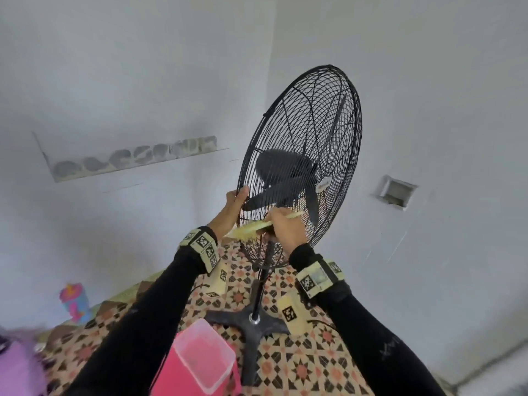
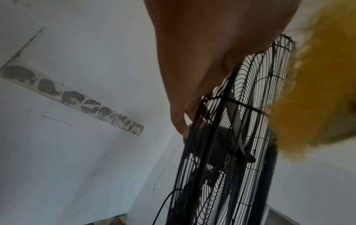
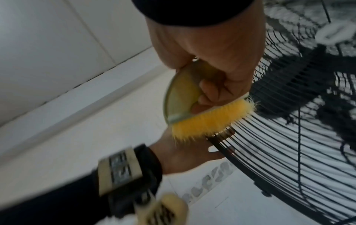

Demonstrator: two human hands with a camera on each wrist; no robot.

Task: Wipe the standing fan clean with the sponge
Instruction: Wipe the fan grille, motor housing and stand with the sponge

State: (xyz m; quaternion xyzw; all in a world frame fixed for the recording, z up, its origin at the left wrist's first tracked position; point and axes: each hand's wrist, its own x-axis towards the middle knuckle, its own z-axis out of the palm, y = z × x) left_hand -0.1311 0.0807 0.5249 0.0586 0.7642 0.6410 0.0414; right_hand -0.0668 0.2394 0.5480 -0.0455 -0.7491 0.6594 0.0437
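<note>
Both hands at fan guard (image 1: 303, 155) six o'clock: left hand (image 1: 233, 208) clamps rim, right hand (image 1: 283, 228), nearer the mesh, grips sponge (image 1: 251, 228) lying flat along wires.

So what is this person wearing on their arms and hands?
Both arms are in long black sleeves down to the wrist. The left hand and right hand are bare, with no gloves. Each wrist carries a pale cream band printed with square black-and-white code markers, with further cream marker tags below the wrists. Thin dark cables run under the arms.
</note>
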